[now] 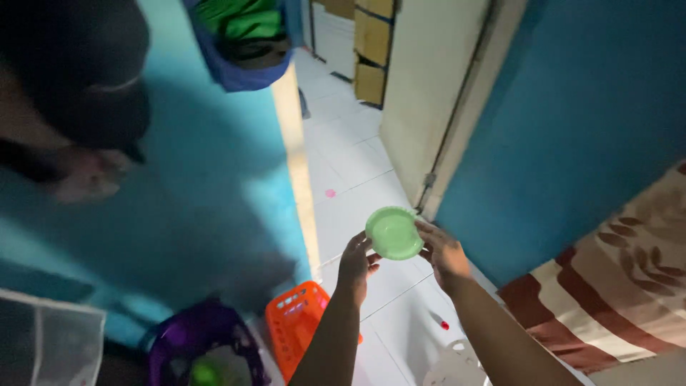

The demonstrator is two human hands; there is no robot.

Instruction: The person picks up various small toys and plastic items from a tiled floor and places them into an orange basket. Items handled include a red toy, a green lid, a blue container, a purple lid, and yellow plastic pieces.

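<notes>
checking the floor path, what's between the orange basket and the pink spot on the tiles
In the head view, only bare white tile floor lies between the orange basket and the pink spot; the left hand holding the green plate hovers above it.

You are standing in a home, probably a narrow passage by a doorway. Turquoise painted walls point(214, 179) hem in a white tiled floor point(350, 157), a patterned blanket point(629, 279) lies at your right, and an orange plastic basket point(296, 322) sits beside a purple one point(193, 336) below.
</notes>
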